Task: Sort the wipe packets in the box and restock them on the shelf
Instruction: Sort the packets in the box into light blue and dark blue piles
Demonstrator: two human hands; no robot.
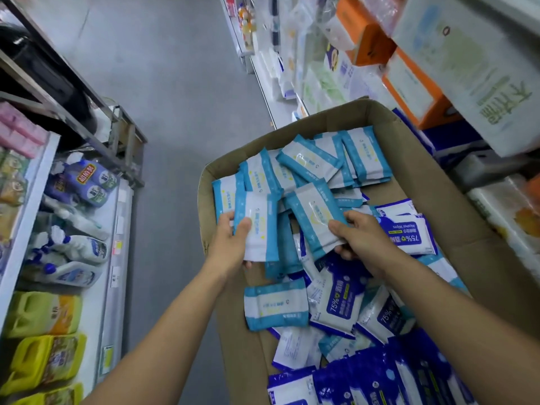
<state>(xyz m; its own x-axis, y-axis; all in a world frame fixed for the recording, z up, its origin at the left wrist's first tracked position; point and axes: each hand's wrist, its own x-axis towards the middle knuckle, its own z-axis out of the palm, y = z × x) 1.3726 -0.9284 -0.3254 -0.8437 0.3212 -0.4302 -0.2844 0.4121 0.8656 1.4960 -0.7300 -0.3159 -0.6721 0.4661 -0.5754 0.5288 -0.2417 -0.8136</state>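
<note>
Cardboard box (455, 206) open at centre right of an aisle, holding two kinds of wipe packets in partial separation. Light-blue packets (318, 159) heaped toward the far end; dark-blue alcohol-wipe packets (344, 299) massed toward the near end, with stragglers of each kind across the middle. Left hand (233, 241) at the box's left wall, thumb over and fingers under a light-blue packet (257, 226), gripped as if to gather like with like. Right hand (362, 241) nearer the middle, pinching a second light-blue packet (312, 217) by its near end, tilted above the pile. Hands apart, each closed on its own packet. Sorting judged partly done; no packets seen being moved to a shelf yet. Shelves of tissue and paper goods (415, 83) along the right, just beside the box, presumably the restocking destination. Shelves of detergent bottles (73, 249) along the left, grey floor (163, 83) between.
</note>
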